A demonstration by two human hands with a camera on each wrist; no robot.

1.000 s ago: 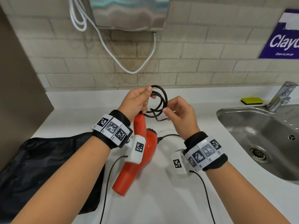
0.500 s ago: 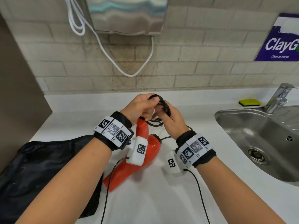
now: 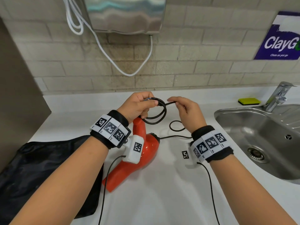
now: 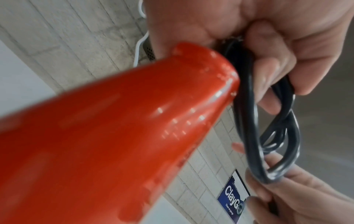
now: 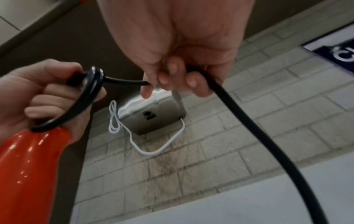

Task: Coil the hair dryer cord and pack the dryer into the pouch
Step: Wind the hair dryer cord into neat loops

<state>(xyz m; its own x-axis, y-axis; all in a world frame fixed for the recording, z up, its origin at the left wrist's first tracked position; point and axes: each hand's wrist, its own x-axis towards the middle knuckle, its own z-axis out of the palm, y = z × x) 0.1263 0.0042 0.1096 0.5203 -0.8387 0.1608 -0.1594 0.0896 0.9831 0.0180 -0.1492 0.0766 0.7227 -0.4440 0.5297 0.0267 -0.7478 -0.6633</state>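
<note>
The red hair dryer lies on the white counter, handle end raised toward my left hand. That hand grips the coiled loops of the black cord against the handle top. My right hand pinches a straight run of the cord just right of the coil. More slack cord curls on the counter below the right hand and runs to the dryer's rear. The black pouch lies flat on the counter at the left, partly under my left forearm.
A steel sink with a tap takes up the right side; a yellow-green sponge sits behind it. A metal wall unit with a white cable hangs on the tiled wall. A dark panel bounds the left.
My right hand has pulled away to the right from the coil, drawing out a straight length of cord. The left hand keeps its grip on the loops.
</note>
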